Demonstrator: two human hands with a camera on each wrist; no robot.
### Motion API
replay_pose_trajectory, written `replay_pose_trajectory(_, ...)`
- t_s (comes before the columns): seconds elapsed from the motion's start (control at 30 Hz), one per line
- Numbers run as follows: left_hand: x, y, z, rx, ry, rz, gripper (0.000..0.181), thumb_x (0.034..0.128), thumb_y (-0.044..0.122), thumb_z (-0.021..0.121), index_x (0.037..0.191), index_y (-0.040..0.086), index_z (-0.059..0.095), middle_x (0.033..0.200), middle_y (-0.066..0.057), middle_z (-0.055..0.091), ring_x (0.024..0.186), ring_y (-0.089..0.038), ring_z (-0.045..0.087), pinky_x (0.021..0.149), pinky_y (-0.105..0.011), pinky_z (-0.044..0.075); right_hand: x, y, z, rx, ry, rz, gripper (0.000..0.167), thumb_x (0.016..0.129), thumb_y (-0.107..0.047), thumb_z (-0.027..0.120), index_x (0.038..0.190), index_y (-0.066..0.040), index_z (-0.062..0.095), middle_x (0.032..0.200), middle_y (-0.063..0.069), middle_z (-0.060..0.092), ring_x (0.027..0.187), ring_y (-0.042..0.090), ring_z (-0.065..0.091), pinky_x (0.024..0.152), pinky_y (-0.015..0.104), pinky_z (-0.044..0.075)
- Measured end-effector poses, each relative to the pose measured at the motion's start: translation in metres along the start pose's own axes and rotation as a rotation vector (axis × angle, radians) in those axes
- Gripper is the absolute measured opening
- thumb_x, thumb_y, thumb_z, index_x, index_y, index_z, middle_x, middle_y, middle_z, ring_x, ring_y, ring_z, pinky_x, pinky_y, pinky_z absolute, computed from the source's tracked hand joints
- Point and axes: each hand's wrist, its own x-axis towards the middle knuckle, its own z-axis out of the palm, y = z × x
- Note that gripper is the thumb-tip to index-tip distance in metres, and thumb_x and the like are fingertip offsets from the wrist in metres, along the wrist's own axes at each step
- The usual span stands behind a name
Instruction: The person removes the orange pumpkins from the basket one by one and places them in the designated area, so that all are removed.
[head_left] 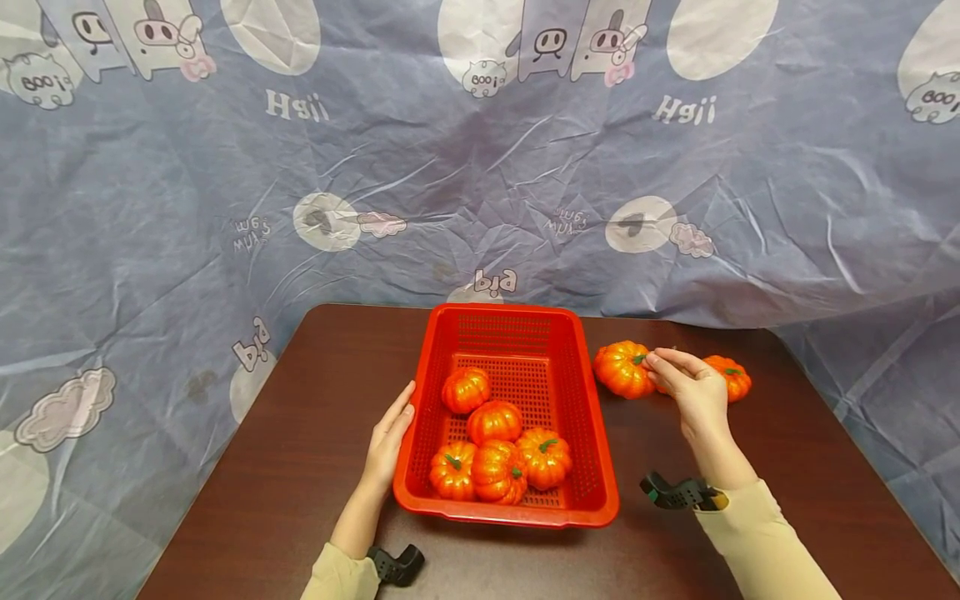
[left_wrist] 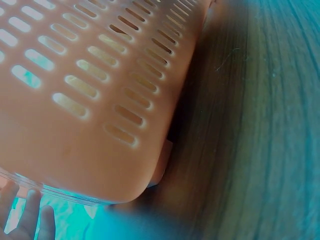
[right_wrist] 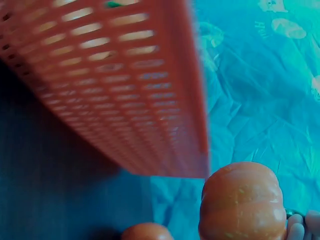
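A small orange toy pumpkin (head_left: 624, 369) hangs by its green stem from my right hand (head_left: 703, 400), whose thumb and fingers pinch that stem to the right of the basket. In the right wrist view the pumpkin (right_wrist: 242, 202) appears beside the basket's outer wall, with the fingertips (right_wrist: 296, 230) at its stem. My left hand (head_left: 387, 446) lies along the left side of the red perforated plastic basket (head_left: 600, 446), fingers fairly straight and touching it. Several similar pumpkins (head_left: 495, 422) sit inside the basket, mostly toward its near end.
Behind my right hand another pumpkin (head_left: 731, 379) rests on the dark brown table (head_left: 330, 367); more orange shows beside it, partly hidden by the fingers. A wrinkled blue-grey printed cloth (head_left: 465, 183) hangs behind the table's far edge.
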Motion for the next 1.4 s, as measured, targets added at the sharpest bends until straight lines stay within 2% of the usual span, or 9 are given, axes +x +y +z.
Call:
replay_pose_trajectory(0.1,0.0,0.0,0.0,-0.003,0.005,-0.005,0.045,0.101,0.017,0.042,0.143,0.001,0.037,0.147,-0.016,0.033,0.129,-0.01,0.037,0.101,-0.017,0.033,0.005,0.019,-0.022,0.014,-0.011,0.004,0.024,0.079,0.002,0.072,0.103,0.003,0.071,0.089,0.011,0.071,0.081,0.022,0.069,0.068,0.029,0.055)
replay_pose_trajectory(0.27,0.0,0.001,0.001,-0.012,0.007,-0.017,0.046,0.1008,0.019,0.042,0.143,0.002,0.037,0.148,-0.013,0.034,0.129,-0.01,0.038,0.101,-0.018,0.033,-0.003,0.034,-0.035,-0.094,0.044,0.055,0.033,0.078,-0.005,0.076,0.107,0.006,0.068,0.088,0.009,0.072,0.081,0.02,0.069,0.07,0.029,0.055)
replay_pose_trajectory(0.4,0.0,0.001,0.001,-0.016,0.012,-0.029,0.046,0.1008,0.019,0.043,0.143,0.003,0.038,0.147,-0.011,0.035,0.129,-0.009,0.037,0.102,-0.018,0.033,0.001,0.059,-0.055,-0.175,0.071,0.079,0.039,0.076,-0.015,0.079,0.11,0.002,0.068,0.09,0.004,0.072,0.082,0.016,0.069,0.072,0.027,0.054)
replay_pose_trajectory(0.53,0.0,0.002,0.001,-0.027,0.01,-0.04,0.045,0.1009,0.019,0.042,0.144,0.004,0.037,0.148,-0.01,0.035,0.128,-0.01,0.038,0.101,-0.019,0.034,0.008,0.083,-0.072,-0.178,0.103,0.106,0.041,0.075,-0.019,0.08,0.11,-0.001,0.069,0.089,0.003,0.072,0.082,0.015,0.069,0.071,0.026,0.053)
replay_pose_trajectory(0.87,-0.001,0.003,0.001,-0.012,0.014,-0.053,0.045,0.1008,0.019,0.042,0.144,0.005,0.038,0.147,-0.007,0.035,0.131,-0.011,0.035,0.102,-0.018,0.032,-0.006,0.086,-0.064,-0.157,0.06,0.154,0.046,0.071,-0.022,0.083,0.109,0.0,0.069,0.088,0.0,0.072,0.083,0.012,0.068,0.073,0.025,0.053)
replay_pose_trajectory(1.0,0.0,0.002,0.001,-0.012,0.014,-0.046,0.045,0.1008,0.018,0.042,0.144,0.005,0.038,0.148,-0.008,0.035,0.131,-0.013,0.035,0.103,-0.018,0.031,-0.026,0.056,-0.036,-0.16,0.065,0.205,0.027,0.077,-0.016,0.079,0.1,-0.004,0.072,0.084,-0.001,0.072,0.079,0.01,0.068,0.074,0.025,0.053)
replay_pose_trajectory(1.1,0.0,0.001,0.0,-0.018,0.012,-0.037,0.045,0.1008,0.018,0.042,0.143,0.004,0.038,0.148,-0.01,0.034,0.131,-0.013,0.035,0.103,-0.018,0.032,-0.032,0.044,-0.025,-0.206,0.059,0.207,0.027,0.081,-0.013,0.074,0.105,0.0,0.07,0.084,-0.004,0.072,0.08,0.008,0.068,0.075,0.024,0.053)
replay_pose_trajectory(1.27,0.0,0.001,0.0,-0.027,0.001,-0.026,0.045,0.1009,0.018,0.042,0.144,0.005,0.037,0.148,-0.009,0.034,0.131,-0.012,0.036,0.103,-0.019,0.032,-0.013,0.075,-0.05,-0.23,0.058,0.144,0.055,0.074,-0.025,0.081,0.117,0.005,0.063,0.089,-0.003,0.072,0.084,0.009,0.068,0.074,0.024,0.053)
replay_pose_trajectory(1.4,0.0,0.0,-0.001,-0.027,-0.011,-0.017,0.045,0.1011,0.018,0.042,0.144,0.004,0.037,0.148,-0.009,0.034,0.132,-0.014,0.034,0.103,-0.019,0.032,-0.001,0.09,-0.062,-0.209,0.085,0.082,0.061,0.072,-0.023,0.083,0.118,0.009,0.06,0.092,0.0,0.072,0.084,0.011,0.068,0.072,0.024,0.053)
